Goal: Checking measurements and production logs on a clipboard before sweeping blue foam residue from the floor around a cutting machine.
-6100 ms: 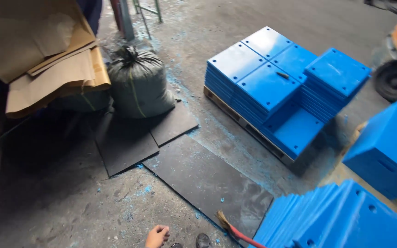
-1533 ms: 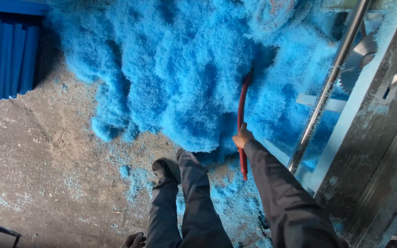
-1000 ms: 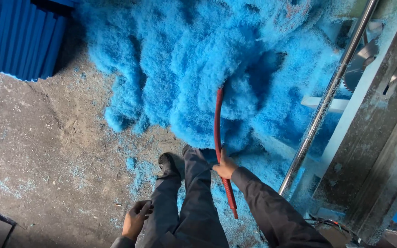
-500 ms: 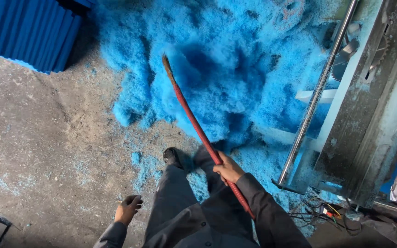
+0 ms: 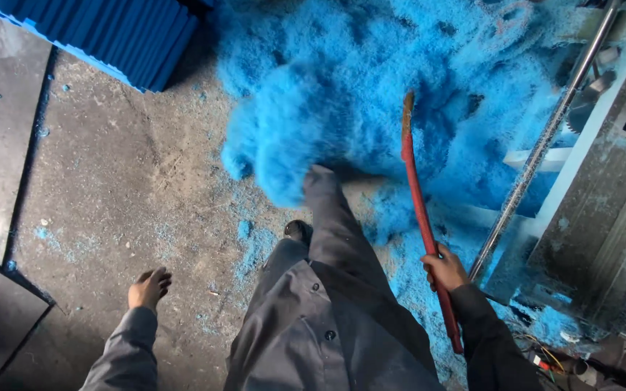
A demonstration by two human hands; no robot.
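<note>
The right hand (image 5: 445, 269) is gripping the long red-handled tool (image 5: 420, 217) firmly beside the fluffy blue shavings heap (image 5: 371, 80), while the left hand (image 5: 149, 287) is hanging empty, half open.

One red rod (image 5: 420, 217), two hands, one blue shavings heap (image 5: 371, 94)

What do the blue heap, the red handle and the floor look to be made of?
Blue heap: probably foam or plastic shavings, fluffy, matte, shredded.
Red handle, held in the right hand: likely painted wood or metal; its far tip is worn to brown.
Floor: bare concrete, rough, grey, dusted with blue crumbs.
</note>
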